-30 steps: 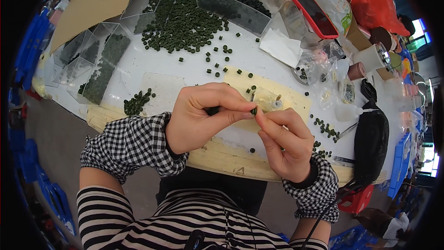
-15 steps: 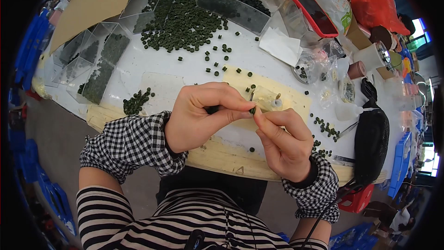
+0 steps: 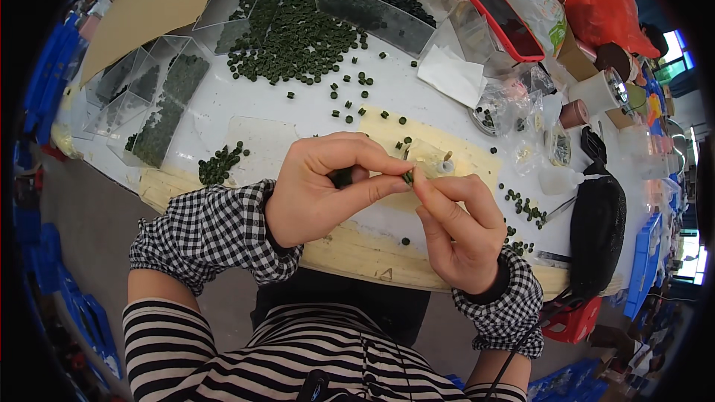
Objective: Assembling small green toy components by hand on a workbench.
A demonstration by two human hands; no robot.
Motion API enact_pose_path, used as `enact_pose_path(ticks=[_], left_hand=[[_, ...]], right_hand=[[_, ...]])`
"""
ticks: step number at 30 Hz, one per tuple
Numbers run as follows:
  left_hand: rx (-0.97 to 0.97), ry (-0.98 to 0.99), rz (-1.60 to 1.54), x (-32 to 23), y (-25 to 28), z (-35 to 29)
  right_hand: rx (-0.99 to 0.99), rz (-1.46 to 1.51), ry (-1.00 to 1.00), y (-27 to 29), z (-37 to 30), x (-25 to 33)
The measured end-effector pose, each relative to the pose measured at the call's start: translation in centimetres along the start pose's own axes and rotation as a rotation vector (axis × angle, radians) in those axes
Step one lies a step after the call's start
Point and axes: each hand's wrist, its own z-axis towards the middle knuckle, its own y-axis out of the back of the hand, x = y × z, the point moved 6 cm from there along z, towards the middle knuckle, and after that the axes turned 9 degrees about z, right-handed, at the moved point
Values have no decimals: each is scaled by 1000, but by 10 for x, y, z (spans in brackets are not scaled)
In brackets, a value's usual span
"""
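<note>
My left hand [image 3: 316,182] pinches a small dark green grooved round piece [image 3: 407,177] between thumb and forefinger. More dark green [image 3: 341,177] shows under its curled fingers, too hidden to name. My right hand [image 3: 465,234] meets the left at the fingertips, its thumb and forefinger pressed together against the piece's right side; anything thin between them is too small to see. Just beyond the fingertips stands a pale wrapped block [image 3: 428,155] with short upright pegs, on a yellow sheet [image 3: 484,167]. Loose pieces of the same green kind [image 3: 216,165] lie left of my left hand.
A large heap of green pieces [image 3: 294,41] lies at the back, between clear plastic trays [image 3: 372,18]. Further right are a red-cased phone [image 3: 503,18], white paper [image 3: 451,74], a black pouch [image 3: 598,231] and scattered pieces [image 3: 525,205]. A wooden edge [image 3: 357,260] runs along the front.
The green piece has tilted a little between my fingertips. My right fingers have shifted slightly, and my left fingers have loosened a touch, showing more dark green beneath them.
</note>
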Motion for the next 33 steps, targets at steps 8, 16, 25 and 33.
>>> enact_pose_path(ticks=[8,16,25,33], left_hand=[[-38,19,74,1,0,-1],[-88,-52,229,-4,4,-2],[-97,-84,219,-4,3,-1],[-92,-72,214,-4,2,-1]], right_hand=[[-20,-39,7,2,0,3],[-19,-35,-5,1,-1,2],[-17,-20,-11,1,-1,1],[-14,-13,-11,2,0,3]])
